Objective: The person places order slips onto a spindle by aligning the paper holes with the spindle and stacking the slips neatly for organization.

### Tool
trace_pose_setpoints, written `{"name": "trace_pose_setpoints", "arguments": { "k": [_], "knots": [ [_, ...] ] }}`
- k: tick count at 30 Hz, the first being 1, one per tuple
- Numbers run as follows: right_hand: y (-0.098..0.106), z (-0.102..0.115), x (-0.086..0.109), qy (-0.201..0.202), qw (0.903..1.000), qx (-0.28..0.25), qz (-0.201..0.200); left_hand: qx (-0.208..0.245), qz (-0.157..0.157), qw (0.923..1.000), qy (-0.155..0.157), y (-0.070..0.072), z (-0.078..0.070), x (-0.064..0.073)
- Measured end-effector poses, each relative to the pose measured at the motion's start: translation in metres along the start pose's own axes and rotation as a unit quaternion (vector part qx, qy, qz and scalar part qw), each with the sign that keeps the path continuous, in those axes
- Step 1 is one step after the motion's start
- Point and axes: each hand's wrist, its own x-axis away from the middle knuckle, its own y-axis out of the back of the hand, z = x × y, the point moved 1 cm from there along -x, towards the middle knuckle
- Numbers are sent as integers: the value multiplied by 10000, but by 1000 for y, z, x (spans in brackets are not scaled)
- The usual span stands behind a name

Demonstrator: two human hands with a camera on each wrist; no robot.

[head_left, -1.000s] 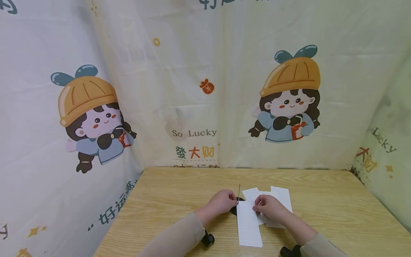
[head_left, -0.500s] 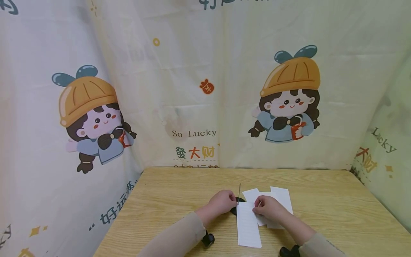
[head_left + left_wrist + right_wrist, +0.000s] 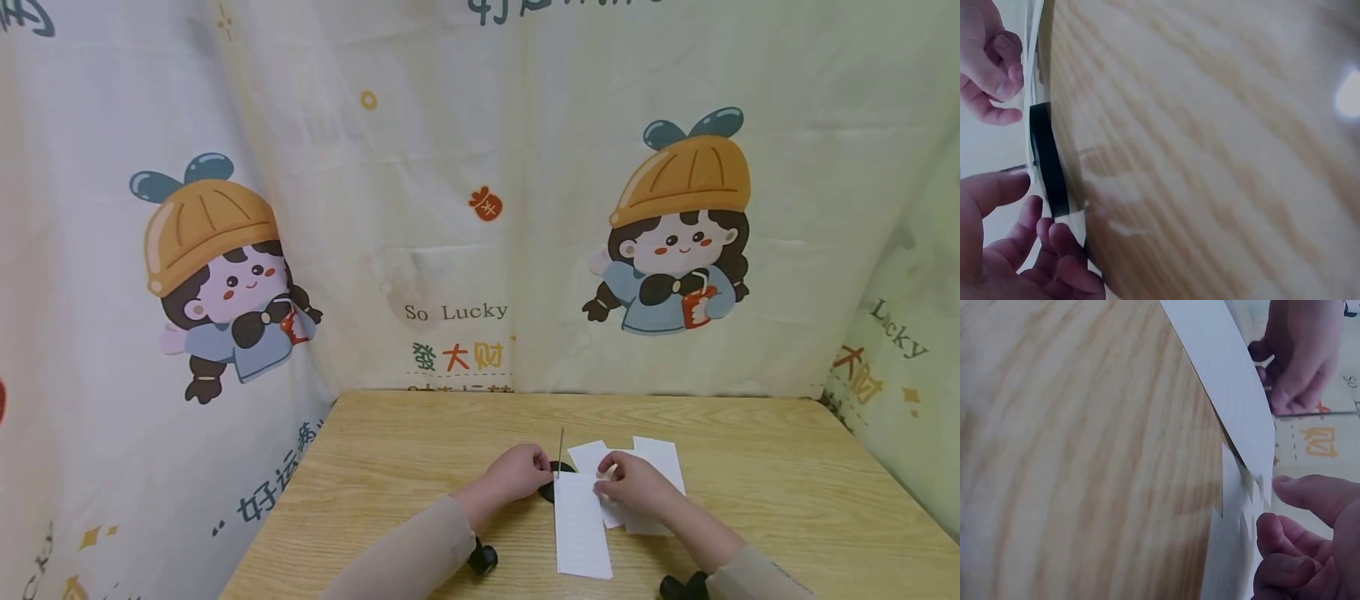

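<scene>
A narrow white sheet of paper (image 3: 583,525) with faint lines lies at the near middle of the table, over the black round base (image 3: 1052,159) of a bill spike. The thin metal spike (image 3: 561,448) stands up at the sheet's far left corner. My left hand (image 3: 519,472) pinches that corner beside the base, thumb above and fingers below. With thumb and bent index finger, my right hand (image 3: 637,485) pinches the sheet's far right corner. In the right wrist view the white strip (image 3: 1229,381) slants up between both hands. Other white sheets (image 3: 660,462) lie partly beneath my right hand.
The wooden table (image 3: 420,425) ends at a printed cloth backdrop (image 3: 450,250), which also hangs at both sides. Black camera mounts sit by both wrists, the left mount (image 3: 483,557) and the right mount (image 3: 684,587).
My right hand's fingers have risen slightly and shifted a little to the right at the sheet's corner. The left hand, the spike and the papers stay almost the same.
</scene>
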Motion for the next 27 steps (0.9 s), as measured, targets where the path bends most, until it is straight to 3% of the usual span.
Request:
{"name": "trace_pose_setpoints", "arguments": {
  "k": [6,12,23,27],
  "knots": [
    [15,-10,0,406,9988,181,-192,90,218,9997,-55,4,5,1],
    [35,-22,1,555,9980,210,-238,186,404,9990,51,6,8,3],
    [70,-51,0,227,9979,522,-300,62,480,9988,-53,6,10,5],
    [78,-60,-1,317,9976,497,-366,46,505,9986,-173,6,13,5]
  ]
}}
